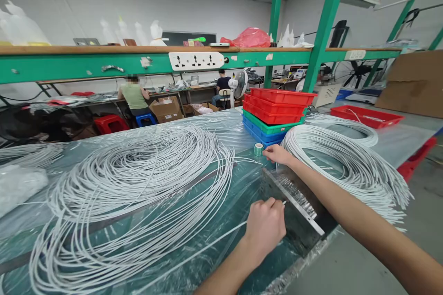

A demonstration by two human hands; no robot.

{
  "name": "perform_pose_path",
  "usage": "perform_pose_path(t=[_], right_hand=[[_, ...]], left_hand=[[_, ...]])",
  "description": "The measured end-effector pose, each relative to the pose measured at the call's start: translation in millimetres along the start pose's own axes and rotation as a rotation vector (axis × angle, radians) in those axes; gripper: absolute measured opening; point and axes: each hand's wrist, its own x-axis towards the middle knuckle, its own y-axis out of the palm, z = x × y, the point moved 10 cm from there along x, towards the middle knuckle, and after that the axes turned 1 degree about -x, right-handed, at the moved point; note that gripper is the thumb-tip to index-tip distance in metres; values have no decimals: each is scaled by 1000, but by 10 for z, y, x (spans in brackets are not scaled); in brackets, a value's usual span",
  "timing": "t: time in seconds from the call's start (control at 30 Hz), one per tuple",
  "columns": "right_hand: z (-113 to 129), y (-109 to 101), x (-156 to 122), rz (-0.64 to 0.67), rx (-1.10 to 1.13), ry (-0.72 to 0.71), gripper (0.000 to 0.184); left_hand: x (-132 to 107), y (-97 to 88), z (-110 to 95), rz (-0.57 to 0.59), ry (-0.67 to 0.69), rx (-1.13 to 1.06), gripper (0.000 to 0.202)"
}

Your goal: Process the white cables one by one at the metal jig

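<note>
My left hand [266,225] is closed around a white cable [221,238], whose short end pokes out past my fingers beside a dark metal box [282,221]. A pale metal bar runs along the box's top, next to a row of small silvery pieces [299,200]. Beyond the box, my right hand [278,154] has its fingers pinched together at a small roll of green tape [258,149]. What these fingers hold, if anything, is too small to make out. A large loose coil of white cable [138,170] spreads over the table left of my hands.
Another cable bundle [349,161] lies to the right, partly behind my right forearm. Stacked red, green and blue trays [277,113] stand behind the tape. A red tray [367,116] sits farther back. Green posts [327,23] carry a shelf. Other people sit at a far bench.
</note>
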Motion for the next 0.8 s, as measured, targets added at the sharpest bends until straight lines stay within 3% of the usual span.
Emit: perform_pose_path(t=[0.8], right_hand=[[19, -42, -35, -10, 10, 28, 22]], left_hand=[[45, 3, 21, 45, 5, 0, 25]])
